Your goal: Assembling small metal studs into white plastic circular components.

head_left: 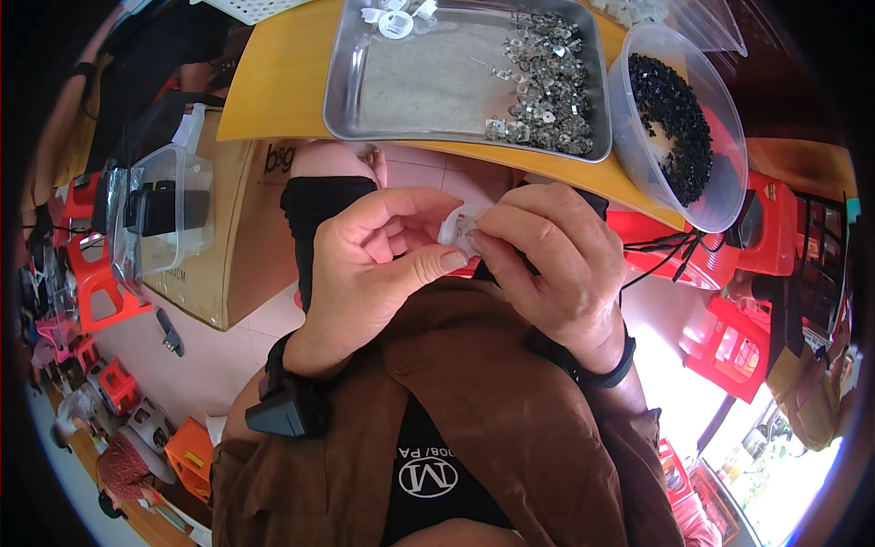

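While the left hand [357, 269] and right hand [561, 260] are pinching a white plastic piece [450, 229] between their fingers, I'm judging it unfinished; beyond, metal parts [551, 96] are apparently awaiting use in the tray [424, 91], white fittings [396, 25] farther back possibly being finished.

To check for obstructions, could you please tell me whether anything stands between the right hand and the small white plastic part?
Nothing visible does: the right hand touches the white plastic part directly at its right side, while the left hand holds its left.
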A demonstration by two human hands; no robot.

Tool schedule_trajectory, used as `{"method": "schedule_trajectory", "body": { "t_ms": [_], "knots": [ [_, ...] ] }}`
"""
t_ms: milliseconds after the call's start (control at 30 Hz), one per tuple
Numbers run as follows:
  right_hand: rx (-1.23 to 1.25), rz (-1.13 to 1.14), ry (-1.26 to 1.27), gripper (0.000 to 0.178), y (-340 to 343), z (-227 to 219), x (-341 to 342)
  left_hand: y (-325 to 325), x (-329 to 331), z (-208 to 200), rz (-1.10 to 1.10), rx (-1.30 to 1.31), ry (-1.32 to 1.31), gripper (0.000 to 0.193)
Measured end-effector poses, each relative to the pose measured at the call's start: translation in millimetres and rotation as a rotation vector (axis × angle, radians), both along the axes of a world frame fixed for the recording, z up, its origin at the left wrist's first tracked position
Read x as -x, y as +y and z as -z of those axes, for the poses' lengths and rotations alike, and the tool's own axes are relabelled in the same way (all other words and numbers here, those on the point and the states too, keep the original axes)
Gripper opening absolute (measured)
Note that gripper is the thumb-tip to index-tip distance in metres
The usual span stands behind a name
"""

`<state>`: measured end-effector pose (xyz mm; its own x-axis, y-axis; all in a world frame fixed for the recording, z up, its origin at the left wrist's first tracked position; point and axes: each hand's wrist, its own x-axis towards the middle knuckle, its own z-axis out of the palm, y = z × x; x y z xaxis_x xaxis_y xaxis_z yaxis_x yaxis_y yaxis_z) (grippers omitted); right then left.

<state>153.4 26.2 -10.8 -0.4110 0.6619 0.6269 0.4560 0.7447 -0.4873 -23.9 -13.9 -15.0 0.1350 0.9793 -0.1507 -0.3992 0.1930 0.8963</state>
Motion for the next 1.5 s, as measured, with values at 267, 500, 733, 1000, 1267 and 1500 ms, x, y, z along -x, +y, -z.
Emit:
{"method": "schedule_trajectory", "body": {
  "t_ms": [267, 500, 733, 1000, 1267, 1500],
  "knots": [
    [-0.074, -0.077, -0.098, 0.029, -1.5, -2.8, -1.0, 0.5, 0.8, 0.5, -0.038, -0.195, 0.284, 0.033],
    [-0.016, -0.045, -0.115, 0.028, -5.0, -3.4, 4.3, 1.5, 1.2, 1.9, -0.054, -0.343, 0.408, 0.034],
    [0.076, 0.019, 0.041, 0.027, -12.8, 0.1, 10.0, -0.5, -1.2, 5.5, -0.108, -0.325, 0.296, 0.032],
    [-0.234, 0.023, -0.065, 0.037, -7.1, 5.5, 3.3, 1.1, -4.9, -1.9, -0.075, -0.171, 0.182, 0.031],
    [-0.006, 0.044, 0.050, 0.027, -12.5, 1.3, 12.7, 1.7, -2.8, 2.8, -0.143, -0.408, 0.370, 0.028],
    [0.298, 0.078, 0.292, 0.025, -9.1, 4.0, 8.7, 2.7, -6.0, -0.8, -0.064, -0.127, 0.117, 0.031]
  ]
}}
